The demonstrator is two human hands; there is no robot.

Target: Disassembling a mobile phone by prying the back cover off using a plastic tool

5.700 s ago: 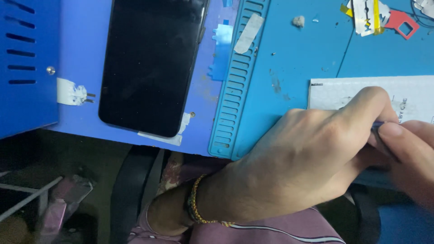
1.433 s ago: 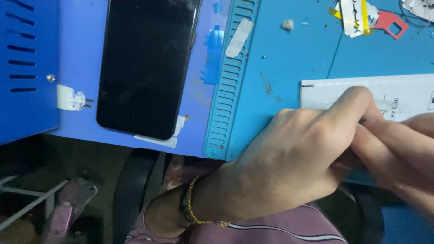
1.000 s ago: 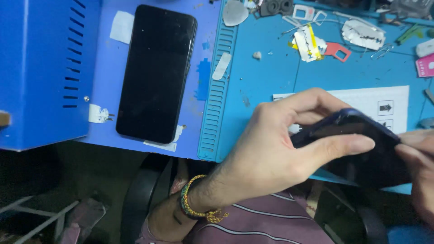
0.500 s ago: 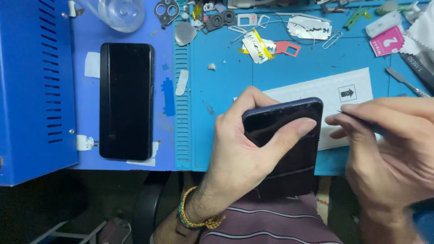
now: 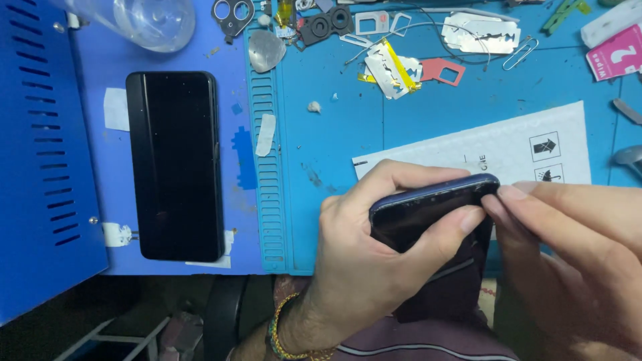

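A dark phone (image 5: 428, 220) with a bluish rim is being held tilted above the near edge of the bench (image 5: 334, 134), over the person's lap. The left hand (image 5: 374, 261) is gripping it, thumb lying across the dark face and fingers curling over the far edge. The right hand (image 5: 575, 247) is pressing its fingertips (image 5: 501, 197) against the phone's right end; whether it is pinching anything small there cannot be told.

Just beyond the phone, a white padded sheet (image 5: 508, 144) with printed symbols is lying on the blue work mat (image 5: 328, 154), partly covered by both hands. Farther back, loose parts are crowding the mat: a red card frame (image 5: 443, 70), torn white and yellow foil pieces (image 5: 388, 67), a paper clip (image 5: 521, 53), black camera rings (image 5: 324, 23) and a grey pick (image 5: 265, 52). A pink card (image 5: 618, 53) is sitting at the far right.

Well to the left, a second black phone (image 5: 175, 164) is lying flat, screen up, beside a blue metal box (image 5: 40, 147) with vent slots. A clear plastic container (image 5: 144, 20) is standing behind it.
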